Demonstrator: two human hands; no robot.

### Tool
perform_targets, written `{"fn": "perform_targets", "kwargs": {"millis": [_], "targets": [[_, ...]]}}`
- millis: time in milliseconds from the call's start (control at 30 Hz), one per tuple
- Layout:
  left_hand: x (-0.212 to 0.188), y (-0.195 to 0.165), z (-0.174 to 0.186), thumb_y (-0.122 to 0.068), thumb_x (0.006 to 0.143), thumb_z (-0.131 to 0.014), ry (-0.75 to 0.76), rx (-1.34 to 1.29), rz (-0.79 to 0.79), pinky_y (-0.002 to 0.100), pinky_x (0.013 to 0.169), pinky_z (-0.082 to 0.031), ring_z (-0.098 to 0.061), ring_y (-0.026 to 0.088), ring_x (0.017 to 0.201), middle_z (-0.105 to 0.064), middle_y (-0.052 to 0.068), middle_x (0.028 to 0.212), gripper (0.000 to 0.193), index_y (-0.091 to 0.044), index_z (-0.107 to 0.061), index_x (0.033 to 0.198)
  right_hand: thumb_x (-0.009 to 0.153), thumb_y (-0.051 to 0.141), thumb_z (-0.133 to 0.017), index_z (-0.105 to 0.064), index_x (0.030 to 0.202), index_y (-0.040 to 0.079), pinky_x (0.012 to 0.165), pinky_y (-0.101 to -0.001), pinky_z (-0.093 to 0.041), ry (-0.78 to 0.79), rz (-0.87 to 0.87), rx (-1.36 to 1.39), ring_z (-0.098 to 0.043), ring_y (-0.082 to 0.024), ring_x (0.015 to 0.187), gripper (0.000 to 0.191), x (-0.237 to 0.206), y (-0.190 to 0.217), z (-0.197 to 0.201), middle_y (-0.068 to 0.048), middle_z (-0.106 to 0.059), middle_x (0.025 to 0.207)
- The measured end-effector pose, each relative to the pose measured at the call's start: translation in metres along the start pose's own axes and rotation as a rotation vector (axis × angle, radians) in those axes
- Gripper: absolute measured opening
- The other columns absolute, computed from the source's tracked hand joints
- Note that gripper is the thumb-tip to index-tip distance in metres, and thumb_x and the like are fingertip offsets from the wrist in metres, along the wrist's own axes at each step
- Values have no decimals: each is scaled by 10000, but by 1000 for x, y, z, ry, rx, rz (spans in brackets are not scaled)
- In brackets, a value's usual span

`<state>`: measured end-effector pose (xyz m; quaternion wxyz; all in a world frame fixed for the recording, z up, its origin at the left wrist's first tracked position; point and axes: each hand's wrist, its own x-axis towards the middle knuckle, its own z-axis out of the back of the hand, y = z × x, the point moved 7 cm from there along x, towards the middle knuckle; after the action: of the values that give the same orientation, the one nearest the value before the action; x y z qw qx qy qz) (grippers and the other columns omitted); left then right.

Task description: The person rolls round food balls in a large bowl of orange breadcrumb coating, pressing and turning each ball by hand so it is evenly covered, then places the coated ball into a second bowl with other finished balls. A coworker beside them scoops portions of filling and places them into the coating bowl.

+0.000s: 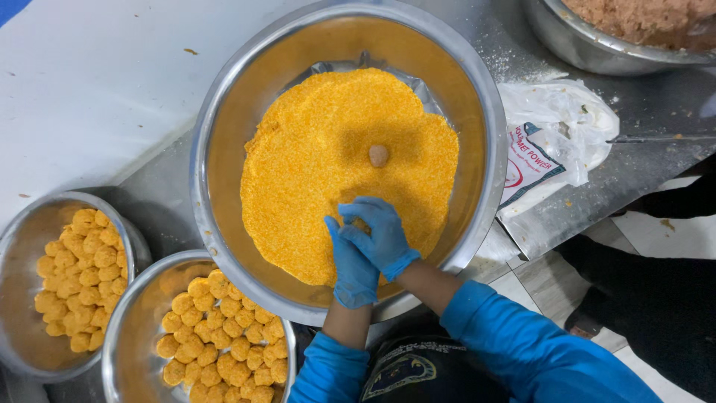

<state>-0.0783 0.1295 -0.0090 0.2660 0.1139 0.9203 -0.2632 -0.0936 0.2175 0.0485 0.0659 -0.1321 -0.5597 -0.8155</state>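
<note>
Small ball (361,223), crumb-coloured, mostly hidden between two gloved hands; it sits at the near edge of the orange crumb bed (328,157) inside the large steel bowl (224,97). Only a sliver of it shows, so its exact shape is hard to make out.

Right hand (380,235), blue glove, fingers curled over the top of the ball, grip closed around it. Left hand (352,263), blue glove, pressed against the right from the side, cupping the same ball; grip also pressed together on it. Both wrists bare above the gloves, then blue sleeves.

Further into the crumb bed, well apart from the hands, a second ball (379,155) lies uncoated, pale brown, resting in a shallow dent.

Large bowl stands on a steel counter (641,112). Just to its right, a crumpled white plastic bag (559,134) lies flat. At the far right corner, another steel bowl (574,41) holds a brownish minced mass.

Near left of the person, two smaller steel bowls: one (119,351) just beside the large bowl, one (15,246) further left, both filled with orange crumbed balls.
</note>
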Motion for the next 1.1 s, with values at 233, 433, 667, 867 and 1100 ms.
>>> {"fn": "perform_targets", "kwargs": {"millis": [233,433,667,867,1100], "targets": [[-18,-31,-19,-590,1156,-374,144,688,-684,421,1031,-522,-652,270,1139,-666,192,1304,692,45,-637,1238,968,604,-427,-741,1079,131,984,-412,-503,-135,-1081,1367,-647,-239,1108,579,-30,-37,-36,-67,-735,1115],[-10,-16,-6,-572,1041,-371,53,129,-236,340,1041,-491,-624,169,1101,-643,6,1199,525,-144,-637,1189,1065,455,-561,-714,965,92,989,-441,-478,-8,-56,187,-626,-295,1110,406,-1,-2,-7,-73,-756,1049],[21,-19,34,-622,1142,-417,266,-256,-107,367,895,-523,-647,275,1068,-686,148,1127,663,9,-619,1167,974,402,-612,-711,1188,155,983,-471,-542,471,-192,-300,-655,-370,1173,342,43,-57,-17,-141,-711,1220],[49,-8,103,-646,999,-383,-191,-460,1,484,938,-543,-637,336,1048,-683,162,1092,665,-50,-619,1174,727,538,-854,-504,1487,239,1087,-453,-486,1203,-382,-946,-546,-373,1329,888,-5,-151,-38,-166,-483,1503],[50,-17,126,-556,1049,-413,-100,-216,-120,513,963,-506,-639,290,1046,-684,78,1103,498,-135,-633,1197,798,428,-781,-556,1420,103,954,-462,-551,1120,-718,-140,-629,-285,1194,737,-3,-141,-54,-118,-624,1354]]}}
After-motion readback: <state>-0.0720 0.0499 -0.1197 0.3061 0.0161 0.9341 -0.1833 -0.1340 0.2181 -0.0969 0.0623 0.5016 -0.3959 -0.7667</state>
